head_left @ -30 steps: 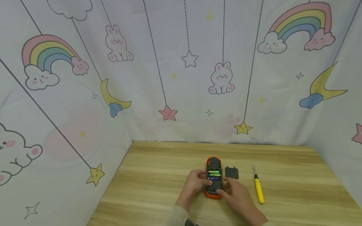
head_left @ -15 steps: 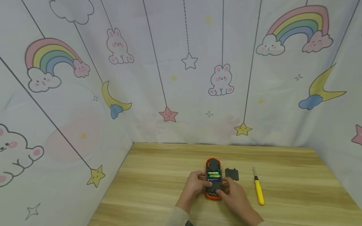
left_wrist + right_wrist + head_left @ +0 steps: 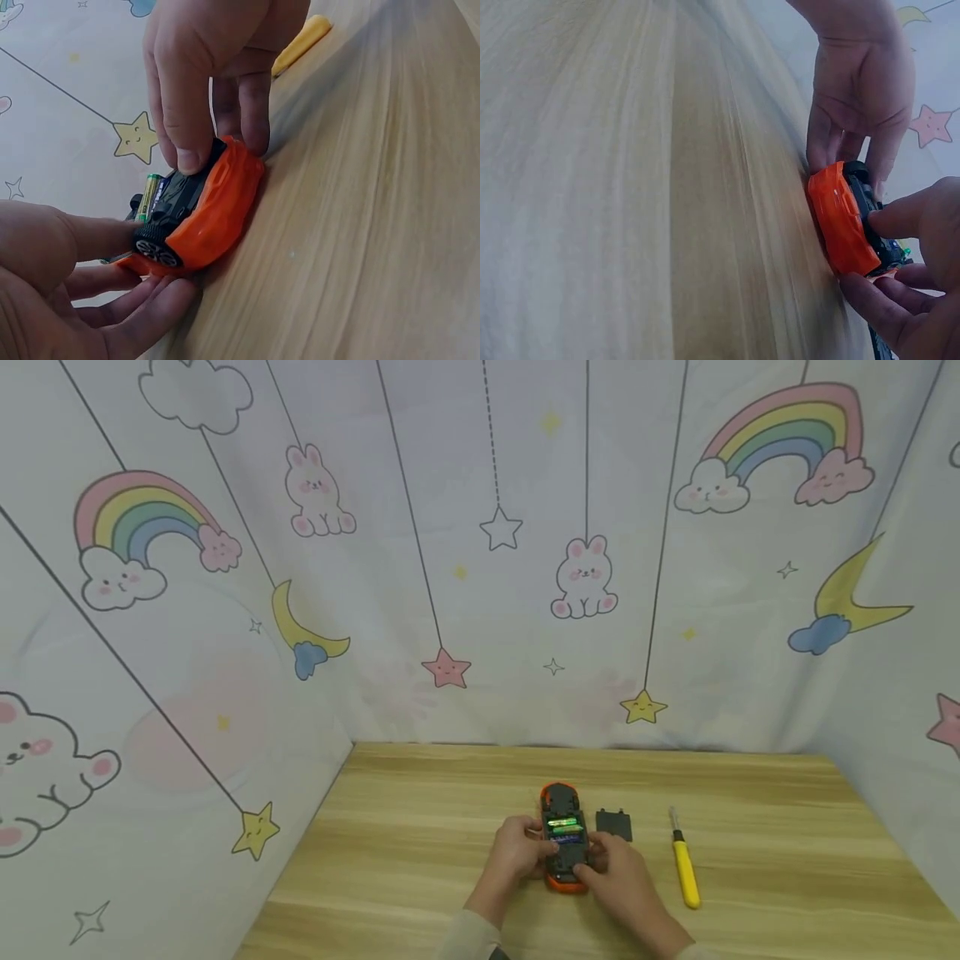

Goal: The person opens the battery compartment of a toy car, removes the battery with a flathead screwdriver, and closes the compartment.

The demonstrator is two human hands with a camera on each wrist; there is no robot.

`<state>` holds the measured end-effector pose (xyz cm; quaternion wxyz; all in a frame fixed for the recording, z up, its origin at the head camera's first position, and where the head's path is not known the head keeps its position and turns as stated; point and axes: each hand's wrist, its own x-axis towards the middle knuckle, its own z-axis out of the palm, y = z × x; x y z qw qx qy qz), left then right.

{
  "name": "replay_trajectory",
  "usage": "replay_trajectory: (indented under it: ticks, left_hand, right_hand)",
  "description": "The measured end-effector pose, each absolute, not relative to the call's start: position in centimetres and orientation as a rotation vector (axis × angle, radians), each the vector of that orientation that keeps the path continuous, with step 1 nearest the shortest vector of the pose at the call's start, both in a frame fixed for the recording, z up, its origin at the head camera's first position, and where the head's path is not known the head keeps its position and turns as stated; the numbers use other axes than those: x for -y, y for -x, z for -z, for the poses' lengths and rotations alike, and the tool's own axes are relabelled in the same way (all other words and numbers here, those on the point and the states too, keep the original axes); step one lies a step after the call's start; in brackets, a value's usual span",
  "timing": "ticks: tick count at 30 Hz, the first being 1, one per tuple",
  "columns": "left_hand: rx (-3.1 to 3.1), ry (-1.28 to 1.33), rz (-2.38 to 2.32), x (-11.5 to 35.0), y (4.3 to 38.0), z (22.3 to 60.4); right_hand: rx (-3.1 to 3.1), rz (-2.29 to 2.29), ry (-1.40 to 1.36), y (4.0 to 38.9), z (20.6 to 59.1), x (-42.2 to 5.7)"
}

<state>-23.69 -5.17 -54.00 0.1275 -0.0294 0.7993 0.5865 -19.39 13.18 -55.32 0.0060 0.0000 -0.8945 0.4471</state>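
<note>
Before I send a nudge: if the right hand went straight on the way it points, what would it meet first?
The upturned orange and black plastic toy car, which the right hand grips at its near end. Beyond it the left hand may come next, though depth is unclear.

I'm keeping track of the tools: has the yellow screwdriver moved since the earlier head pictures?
No. The yellow screwdriver keeps its place against the far edge of the table; the whole head view has shifted slightly.

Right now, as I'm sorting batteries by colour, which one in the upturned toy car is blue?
The blue battery is the lowest of three in the head view; both green batteries lie above it there.
</note>
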Motion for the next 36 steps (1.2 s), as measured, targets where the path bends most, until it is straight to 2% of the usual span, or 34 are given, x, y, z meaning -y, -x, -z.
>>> replay_trajectory:
  ticks: [12,23,36]
  left_hand:
    - [-2.638,-0.074,-1.504,6.2,23.9,53.8]
    - [-2.759,0.01,-1.477,6.5,24.7,54.2]
    - [-2.785,-0.23,-1.313,6.6,25.6,54.4]
  right_hand:
    - [2.878,-1.327,-0.04,20.2,54.6,-13.5]
    - [2.907,-1.316,-0.068,20.5,53.9,-13.6]
    - [2.897,-1.366,-0.078,20.8,53.9,-14.0]
